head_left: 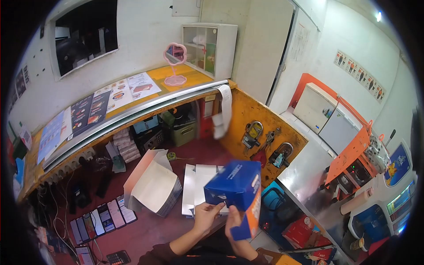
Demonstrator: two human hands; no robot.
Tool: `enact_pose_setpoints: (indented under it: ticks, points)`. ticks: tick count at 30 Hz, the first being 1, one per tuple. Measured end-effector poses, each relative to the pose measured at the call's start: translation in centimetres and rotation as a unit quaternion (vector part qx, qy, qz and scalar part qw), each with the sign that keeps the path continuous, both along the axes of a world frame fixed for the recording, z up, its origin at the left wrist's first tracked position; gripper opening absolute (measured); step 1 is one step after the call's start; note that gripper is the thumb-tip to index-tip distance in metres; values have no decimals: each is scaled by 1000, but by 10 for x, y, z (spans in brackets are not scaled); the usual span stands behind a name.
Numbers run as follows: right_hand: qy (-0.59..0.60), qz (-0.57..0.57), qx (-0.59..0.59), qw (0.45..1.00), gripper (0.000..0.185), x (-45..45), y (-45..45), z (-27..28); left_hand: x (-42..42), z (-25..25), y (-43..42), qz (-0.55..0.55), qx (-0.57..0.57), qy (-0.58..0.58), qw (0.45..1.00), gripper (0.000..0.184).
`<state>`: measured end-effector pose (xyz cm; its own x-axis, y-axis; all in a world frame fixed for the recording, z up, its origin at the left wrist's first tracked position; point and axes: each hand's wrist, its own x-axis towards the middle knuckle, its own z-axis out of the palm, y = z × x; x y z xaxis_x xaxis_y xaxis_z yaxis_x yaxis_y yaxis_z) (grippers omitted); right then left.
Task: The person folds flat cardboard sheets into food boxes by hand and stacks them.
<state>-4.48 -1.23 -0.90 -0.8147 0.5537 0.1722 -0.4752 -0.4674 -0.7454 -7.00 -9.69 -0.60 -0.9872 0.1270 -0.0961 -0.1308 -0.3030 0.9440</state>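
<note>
A blue and orange cardboard box (234, 176) is held up over the near side of the dark red desk. My left hand (207, 217) pinches the lower front edge of the box between thumb and fingers. Around the lower right, my right hand (234, 221) grips the box beside an orange flap that hangs down. Behind the box lies an open white carton (190, 190), partly covered by it. Left of that stands a stack of nested open boxes (154, 187), white inside.
Several phones (105, 217) lie in a row at left, near a calculator (118, 257). A green tape roll (171, 156) sits behind the stack. Padlocks (252, 134) hang on the yellow panel. Above, a counter (181, 86) carries menu sheets and a pink mirror (175, 57).
</note>
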Motion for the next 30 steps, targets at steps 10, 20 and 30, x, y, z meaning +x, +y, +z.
enact_pose_setpoints:
  ticks: [10,20,30]
  points:
    - [-109,120,368,915,32,-14,18,-7,7,56,-57,-52,-430,217,875,41]
    - [126,165,899,386,14,-34,-54,66,9,-4,-149,-13,133,-140,981,58]
    - [162,398,789,438,28,-96,-162,46,12,-77,-241,65,-683,293,666,18]
